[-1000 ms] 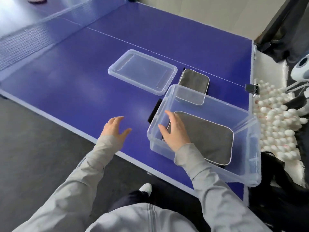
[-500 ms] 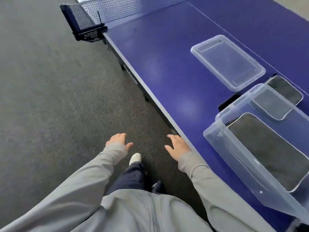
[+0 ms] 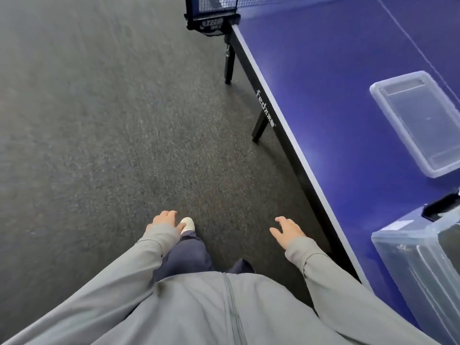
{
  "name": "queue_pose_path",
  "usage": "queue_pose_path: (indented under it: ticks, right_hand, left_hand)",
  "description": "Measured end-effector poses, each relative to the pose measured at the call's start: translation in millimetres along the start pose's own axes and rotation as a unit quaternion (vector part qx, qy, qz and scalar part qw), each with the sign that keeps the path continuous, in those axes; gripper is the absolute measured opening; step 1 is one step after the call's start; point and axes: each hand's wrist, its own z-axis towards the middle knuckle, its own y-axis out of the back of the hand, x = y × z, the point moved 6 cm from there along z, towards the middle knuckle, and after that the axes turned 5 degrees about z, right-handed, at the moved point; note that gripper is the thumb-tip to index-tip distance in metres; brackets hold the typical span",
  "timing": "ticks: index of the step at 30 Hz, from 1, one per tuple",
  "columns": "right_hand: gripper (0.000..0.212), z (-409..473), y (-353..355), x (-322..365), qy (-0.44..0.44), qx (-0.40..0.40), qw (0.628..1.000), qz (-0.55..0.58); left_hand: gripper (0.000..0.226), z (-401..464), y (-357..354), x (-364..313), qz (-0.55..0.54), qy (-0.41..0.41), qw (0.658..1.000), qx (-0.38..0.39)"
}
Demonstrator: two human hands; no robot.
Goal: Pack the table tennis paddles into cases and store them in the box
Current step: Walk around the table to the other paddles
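The clear plastic box [image 3: 408, 247] stands on the blue table tennis table [image 3: 323, 83] at the right edge of view, mostly cut off; a grey case shows dimly through its wall. A small black object [image 3: 440, 207] lies behind the box. The clear lid [image 3: 420, 120] lies flat further along the table. My left hand [image 3: 165, 221] and my right hand [image 3: 287, 230] hang over the carpet, left of the table's edge, fingers relaxed and holding nothing.
Grey carpet [image 3: 99, 120] fills the left and middle. The table's black side rail and legs [image 3: 258, 125] run diagonally; the net post [image 3: 211, 18] is at the top. My white shoe [image 3: 187, 224] is on the floor beneath my left hand.
My view has turned left, away from the table. My right hand has left the box, and both hands now hang over the floor. The box and lid have slid to the right edge of view.
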Motion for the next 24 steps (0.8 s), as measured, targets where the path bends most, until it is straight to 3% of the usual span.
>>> queue_pose_path:
  ticks: [13,24]
  right_hand:
    - [0.047,57,-15,281,0.14,0.024,0.971,-0.191]
    - [0.049,167,33,407,0.14,0.039,0.949,-0.281]
  left_hand:
    - [0.049,87,104,142,-0.038,0.029,0.999,0.011]
    - [0.051,176,183,186,-0.001,0.062,0.997,0.036]
